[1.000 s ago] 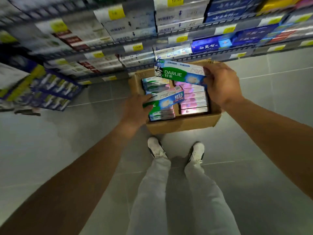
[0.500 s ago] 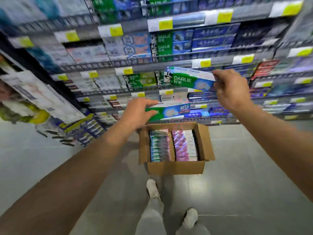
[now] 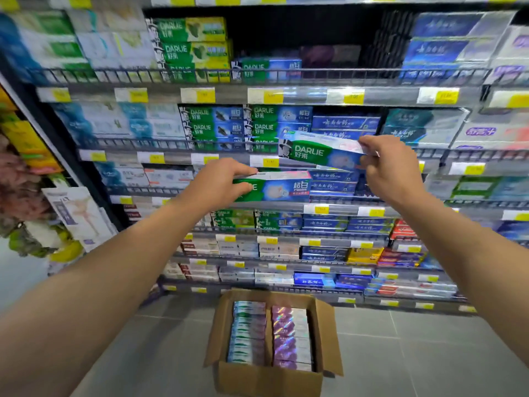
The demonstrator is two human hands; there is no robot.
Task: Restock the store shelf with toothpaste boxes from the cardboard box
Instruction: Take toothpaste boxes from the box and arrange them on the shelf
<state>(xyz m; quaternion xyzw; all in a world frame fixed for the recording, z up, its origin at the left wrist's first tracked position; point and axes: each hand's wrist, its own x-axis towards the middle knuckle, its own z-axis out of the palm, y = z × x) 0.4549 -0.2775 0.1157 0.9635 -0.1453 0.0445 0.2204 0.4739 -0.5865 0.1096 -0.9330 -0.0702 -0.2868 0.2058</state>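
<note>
Both toothpaste boxes raised to stocked shelf [image 3: 286,96], left hand [image 3: 220,181] fingers gripping one [image 3: 274,187], right hand [image 3: 392,167] another [image 3: 320,151]

grey tiled floor [image 3: 429,353], yellow price tags [image 3: 352,96]

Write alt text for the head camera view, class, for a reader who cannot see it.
Two bare hands each hold a green and blue Darlie toothpaste box up to stocked wire store shelves: the left hand grips the lower box, the right hand the higher box. An open brown cardboard box of toothpaste boxes sits on the grey tiled floor below.
</note>
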